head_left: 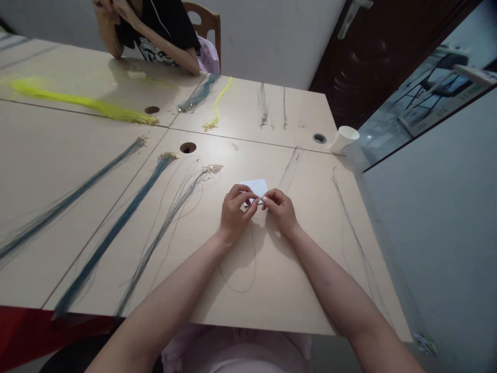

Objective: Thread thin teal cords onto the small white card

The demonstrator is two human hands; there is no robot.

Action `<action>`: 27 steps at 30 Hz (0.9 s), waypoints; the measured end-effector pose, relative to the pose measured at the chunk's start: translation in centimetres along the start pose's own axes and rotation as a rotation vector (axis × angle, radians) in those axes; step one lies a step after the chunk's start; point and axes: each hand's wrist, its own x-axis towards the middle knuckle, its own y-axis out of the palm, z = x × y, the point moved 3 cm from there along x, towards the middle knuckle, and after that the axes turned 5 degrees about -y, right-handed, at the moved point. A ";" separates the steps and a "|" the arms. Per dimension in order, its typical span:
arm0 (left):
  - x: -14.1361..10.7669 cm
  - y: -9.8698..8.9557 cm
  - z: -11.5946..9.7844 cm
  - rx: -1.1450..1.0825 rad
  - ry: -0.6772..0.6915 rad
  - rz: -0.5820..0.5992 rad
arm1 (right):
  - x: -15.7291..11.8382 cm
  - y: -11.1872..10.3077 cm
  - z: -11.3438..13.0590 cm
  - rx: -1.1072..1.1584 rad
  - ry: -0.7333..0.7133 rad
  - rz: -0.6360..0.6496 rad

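Observation:
My left hand (235, 210) and my right hand (280, 210) meet above the table, thumbs and forefingers pinched together. Between their fingertips is a thin fishing line; any small piece tied to it is too tiny to make out. Its loose loop (255, 259) hangs down and lies on the wood below my hands. Just behind the fingertips lies a small white card (259, 186), partly covered by my left fingers. A clear ruler (291, 168) rests beyond my right hand.
Left of my hands lie grey-blue line bundles (171, 217) with small gold hook-like ends. A yellow bundle (97, 106) lies farther back. Several strands (351, 223) lie at the right, near a white cup (344, 139). A person in a black shirt (163, 31) sits across the table (303, 290).

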 end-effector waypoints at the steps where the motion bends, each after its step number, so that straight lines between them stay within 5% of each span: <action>1: 0.0 0.0 0.0 0.002 0.004 0.004 | 0.0 0.0 0.0 -0.003 0.004 0.000; 27: -0.1 -0.1 -0.4 -0.014 -0.040 0.002 | -0.1 0.1 0.1 -0.019 0.017 -0.001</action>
